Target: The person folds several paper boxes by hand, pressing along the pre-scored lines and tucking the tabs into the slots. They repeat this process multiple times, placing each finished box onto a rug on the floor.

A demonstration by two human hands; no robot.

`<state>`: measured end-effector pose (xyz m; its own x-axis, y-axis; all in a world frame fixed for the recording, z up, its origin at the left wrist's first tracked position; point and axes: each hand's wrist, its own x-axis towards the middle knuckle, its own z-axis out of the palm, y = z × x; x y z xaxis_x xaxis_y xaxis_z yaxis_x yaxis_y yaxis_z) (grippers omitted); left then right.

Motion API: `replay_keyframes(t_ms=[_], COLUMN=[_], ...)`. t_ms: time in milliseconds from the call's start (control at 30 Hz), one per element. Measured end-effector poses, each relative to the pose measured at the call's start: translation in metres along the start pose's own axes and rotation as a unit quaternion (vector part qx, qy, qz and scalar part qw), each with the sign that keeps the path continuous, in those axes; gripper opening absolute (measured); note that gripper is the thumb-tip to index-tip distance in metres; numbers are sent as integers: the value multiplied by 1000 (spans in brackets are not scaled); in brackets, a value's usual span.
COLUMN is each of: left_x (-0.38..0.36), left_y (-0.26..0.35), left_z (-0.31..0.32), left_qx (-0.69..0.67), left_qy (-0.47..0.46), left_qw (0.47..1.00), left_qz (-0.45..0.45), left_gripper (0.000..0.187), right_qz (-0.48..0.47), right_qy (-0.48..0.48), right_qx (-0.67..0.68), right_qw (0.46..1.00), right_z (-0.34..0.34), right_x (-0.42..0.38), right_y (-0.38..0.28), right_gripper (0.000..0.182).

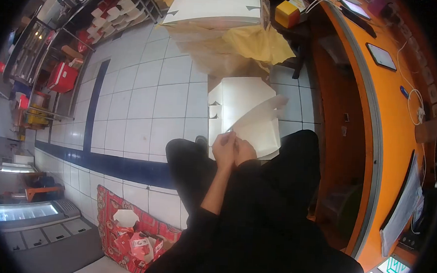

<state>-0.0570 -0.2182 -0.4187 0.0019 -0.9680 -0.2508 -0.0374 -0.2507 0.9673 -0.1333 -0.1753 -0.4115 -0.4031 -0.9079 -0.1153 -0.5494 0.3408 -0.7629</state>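
A partly folded white cardboard box (pixel 240 100) lies between my knees, with one long flap bent up across its middle. My left hand (pixel 224 149) is closed in a pinch at the near end of that raised flap. Right beside it, touching it, my right hand (pixel 246 152) is closed on the same corner of the cardboard. The fingertips overlap, so the exact fold between them is hidden. Slots and small tabs show along the box's left edge.
Flat white cardboard sheets (pixel 213 7) are stacked ahead over brown and yellow wrapping (pixel 258 42). An orange counter (pixel 371 144) with a phone (pixel 381 56) runs along the right. Red-and-white boxes (pixel 141 243) rest on a red patterned cloth (pixel 107 210) at lower left. Shelves stand at upper left.
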Motion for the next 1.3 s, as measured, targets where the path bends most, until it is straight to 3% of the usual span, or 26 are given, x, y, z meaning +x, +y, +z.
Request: replay_keyframes(t_ms=[133, 167, 200, 267, 333, 467, 533, 600, 667, 733, 800, 933, 1000, 1067, 1200, 1300], left_x=[15, 20, 26, 33, 28, 20, 1, -21, -31, -38, -36, -17, -8, -3, 5, 6], left_y=[-10, -9, -12, -24, -17, 11, 35, 54, 41, 48, 41, 15, 7, 7, -4, 0], left_z=[-12, -19, -21, -23, -22, -12, -9, -3, 9, 28, 47, 63, 64, 59, 56, 52], left_qx=[-55, -40, -40, 30, 66, 210, 203, 301, 304, 297, 330, 328, 343, 252, 113, 69], left_qy=[3, -8, -6, 2, 20, 94, 117, 125, 74, -53, -146, -158, -142, -187, -197, -191], left_qw=[998, 997, 997, 999, 997, 973, 972, 943, 910, 927, 927, 925, 920, 949, 968, 965], left_qz=[4, -69, -68, -28, -21, -11, 14, 69, 273, 222, 104, 106, 122, -6, -111, -165], left_gripper=[24, 27, 27, 27, 28, 38, 41, 39, 36, 33, 43, 43, 41, 39, 31, 29], right_qz=[-19, -44, -68, 26, 24, 56, 42, 66, 95, 62, 71, 71, 140, 123, 45, 39], right_qy=[-80, -35, 8, 152, 290, 243, 164, 144, 121, 130, 106, 95, 43, 43, 69, 48], right_qx=[76, 159, 239, 167, -19, -73, 4, 42, 80, 59, 63, 21, 115, 107, 43, 17], right_qw=[994, 986, 969, 974, 957, 966, 986, 986, 985, 988, 990, 993, 982, 986, 996, 998], right_z=[-16, -23, -32, -66, -95, -94, -94, -96, -94, -92, -94, -98, -98, -91, -80, -81], right_x=[5, 11, 19, 49, 79, 116, 118, 109, 95, 80, 73, 63, 62, 62, 53, 40], right_y=[-6, 1, 10, 32, 58, 109, 114, 104, 93, 84, 77, 67, 69, 70, 57, 44], right_gripper=[35, 37, 40, 40, 41, 37, 34, 32, 30, 25, 25, 25, 25, 24, 22, 21])
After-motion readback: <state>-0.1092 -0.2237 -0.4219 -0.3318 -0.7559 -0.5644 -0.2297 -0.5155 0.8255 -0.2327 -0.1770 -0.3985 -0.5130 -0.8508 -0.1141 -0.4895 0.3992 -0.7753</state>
